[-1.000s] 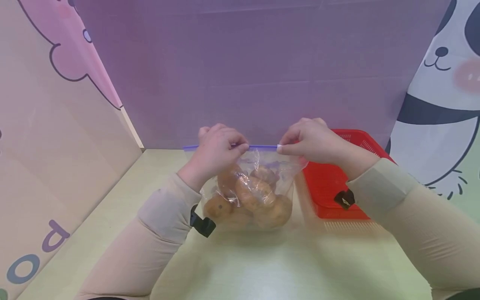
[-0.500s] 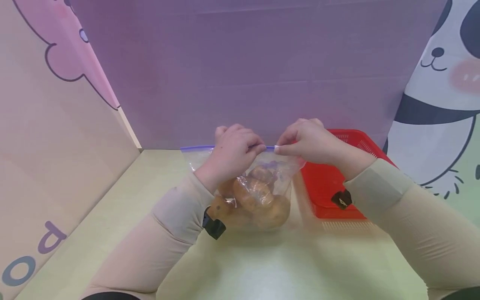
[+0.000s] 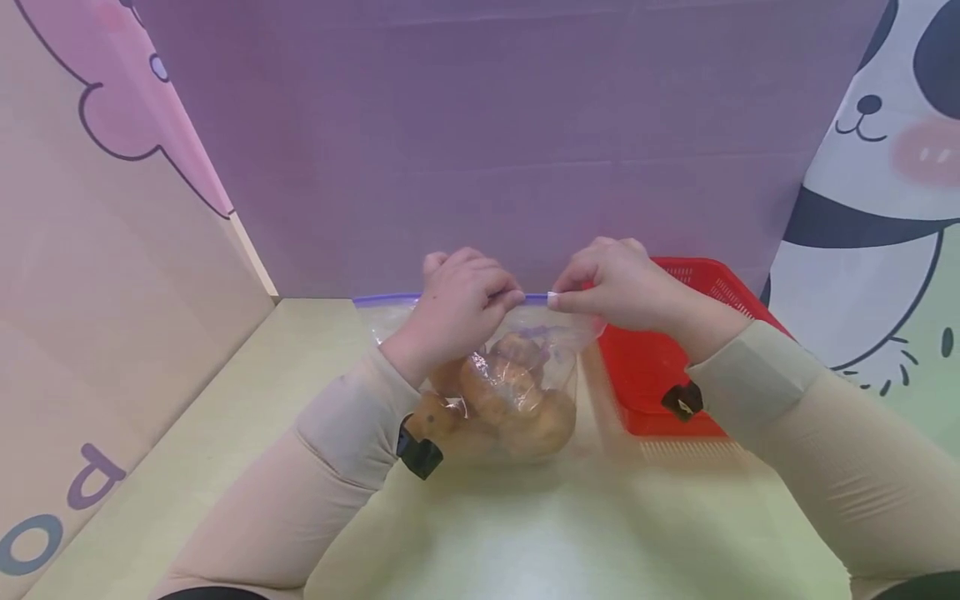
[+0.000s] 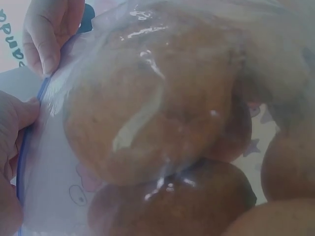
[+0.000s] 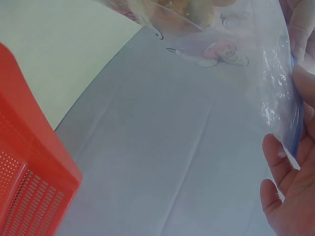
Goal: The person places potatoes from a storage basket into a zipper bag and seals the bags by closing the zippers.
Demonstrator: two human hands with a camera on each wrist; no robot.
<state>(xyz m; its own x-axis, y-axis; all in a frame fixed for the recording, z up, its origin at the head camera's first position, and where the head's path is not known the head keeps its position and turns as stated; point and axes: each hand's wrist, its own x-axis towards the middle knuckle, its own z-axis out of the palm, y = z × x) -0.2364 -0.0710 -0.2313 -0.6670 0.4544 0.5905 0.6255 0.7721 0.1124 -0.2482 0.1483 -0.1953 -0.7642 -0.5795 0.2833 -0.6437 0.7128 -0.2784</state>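
Note:
A clear zip bag (image 3: 564, 354) of potatoes (image 3: 491, 392) stands on the table, its purple zip strip (image 3: 386, 299) along the top. My left hand (image 3: 461, 304) pinches the strip near its middle, thumb toward me. Close to its right, my right hand (image 3: 626, 283) pinches the strip at a small white piece (image 3: 552, 301). Through the plastic in the left wrist view, a big potato (image 4: 147, 113) fills the middle, with both hands at the left edge on the strip. The right wrist view shows the strip (image 5: 298, 130) running between the fingers.
A red plastic basket (image 3: 630, 375) with slotted sides stands right of the bag, partly behind my right forearm. A purple panel (image 3: 480, 150) rises behind the table (image 3: 495, 542). Printed side walls show a panda (image 3: 862, 275) at right and a pink figure (image 3: 127, 108) at left.
My left hand has slid right along the zip strip, close up to my right hand, and then stayed there. The right hand keeps its pinch. The whole view shifts slightly.

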